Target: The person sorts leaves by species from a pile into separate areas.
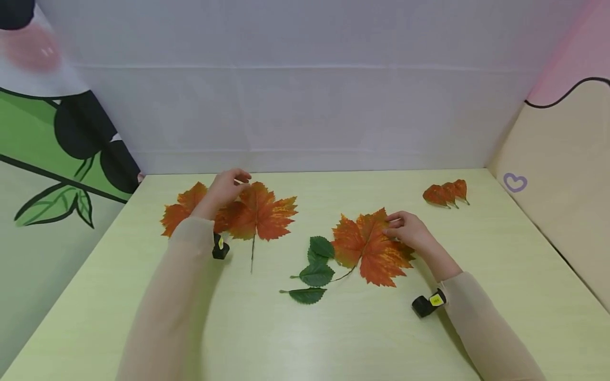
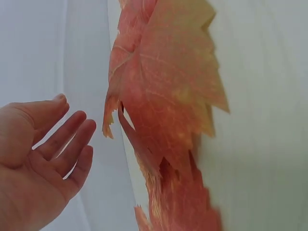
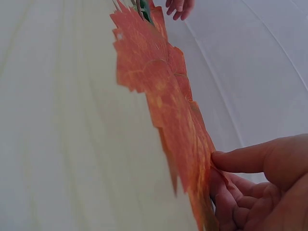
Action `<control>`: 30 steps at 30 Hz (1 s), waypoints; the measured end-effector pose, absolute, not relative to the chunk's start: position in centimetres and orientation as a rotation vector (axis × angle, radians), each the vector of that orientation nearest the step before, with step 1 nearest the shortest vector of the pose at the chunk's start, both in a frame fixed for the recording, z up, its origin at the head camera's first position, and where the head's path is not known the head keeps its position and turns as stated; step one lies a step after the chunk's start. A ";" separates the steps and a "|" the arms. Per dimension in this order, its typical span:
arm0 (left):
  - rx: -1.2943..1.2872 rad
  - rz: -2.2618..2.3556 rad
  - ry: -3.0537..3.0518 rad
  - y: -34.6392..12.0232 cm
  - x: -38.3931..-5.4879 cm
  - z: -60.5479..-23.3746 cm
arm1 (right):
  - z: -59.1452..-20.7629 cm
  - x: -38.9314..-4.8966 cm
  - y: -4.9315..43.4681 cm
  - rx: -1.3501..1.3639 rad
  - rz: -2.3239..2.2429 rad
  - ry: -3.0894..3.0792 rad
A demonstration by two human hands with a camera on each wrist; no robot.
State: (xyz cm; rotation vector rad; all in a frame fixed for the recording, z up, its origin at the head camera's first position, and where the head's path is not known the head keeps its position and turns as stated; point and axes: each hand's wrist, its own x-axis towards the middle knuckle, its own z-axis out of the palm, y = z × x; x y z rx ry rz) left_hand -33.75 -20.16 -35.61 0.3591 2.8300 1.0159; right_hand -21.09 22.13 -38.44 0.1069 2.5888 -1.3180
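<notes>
Above the left side of the table, my left hand is raised with loosely bent fingers and nothing in them. Below and beside it lie orange artificial maple leaves: one further left and one with a straight stem. The left wrist view shows a gap between this hand and the nearest leaf. My right hand pinches the edge of another orange maple leaf between thumb and fingers. In the right wrist view, the thumb presses on that leaf's edge.
Several green leaves lie at the table's middle, beside the held maple leaf and its stem. Three small orange-brown leaves overlap in a row at the back right. A pale cloth wall stands behind the table.
</notes>
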 end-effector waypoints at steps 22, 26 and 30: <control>0.761 0.776 2.670 -14.3 -26.9 -35.6 | -38.0 -20.8 22.1 0.099 -1.307 2.588; 0.876 0.727 2.619 -12.1 -25.9 -36.3 | -37.8 -20.7 22.2 0.081 -1.312 2.596; 0.936 0.653 2.608 -9.9 -25.3 -37.0 | -37.6 -20.7 22.1 0.091 -1.300 2.595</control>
